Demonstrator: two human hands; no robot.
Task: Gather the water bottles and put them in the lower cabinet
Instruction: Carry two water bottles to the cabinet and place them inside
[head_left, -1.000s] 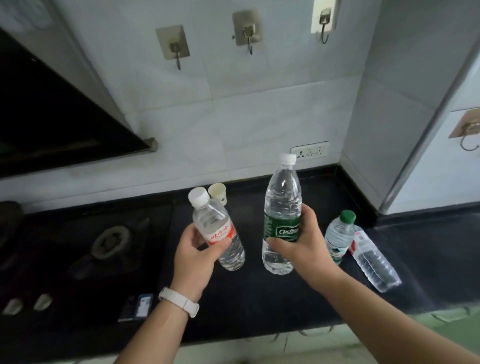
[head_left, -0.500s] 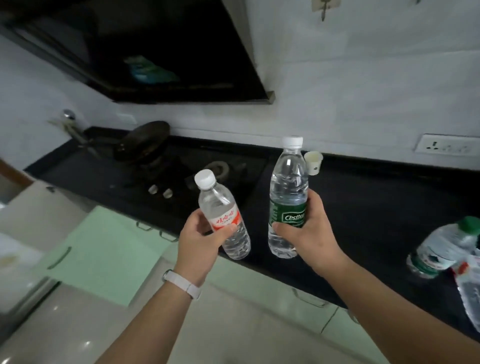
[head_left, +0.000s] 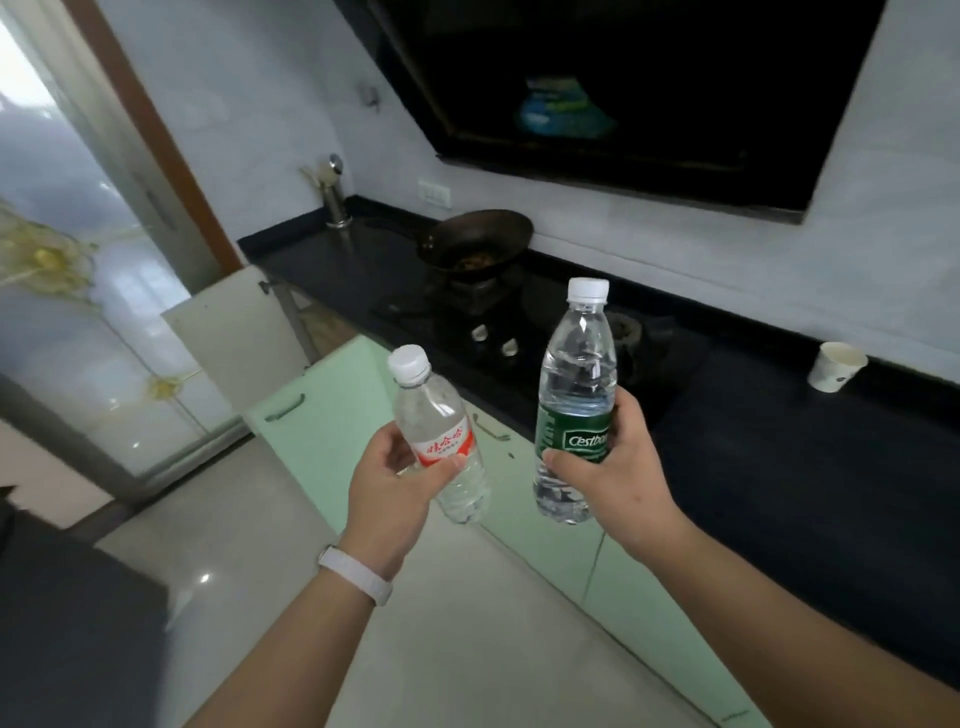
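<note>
At far left a pale cabinet door (head_left: 234, 332) stands open beside mint-green lower cabinet fronts (head_left: 332, 395). The left hand (head_left: 389, 493), a white band (head_left: 356, 574) at its wrist, curls its fingers (head_left: 387, 441) round a small clear plastic bottle with a red-and-white label (head_left: 441, 415), held tilted above the floor. Just beside it, the right hand (head_left: 623, 478) grips a taller clear bottle with a green label (head_left: 576, 384), upright before the edge of the black desk (head_left: 805, 493). A white paper cup (head_left: 836, 366) stands on the desk further right.
</note>
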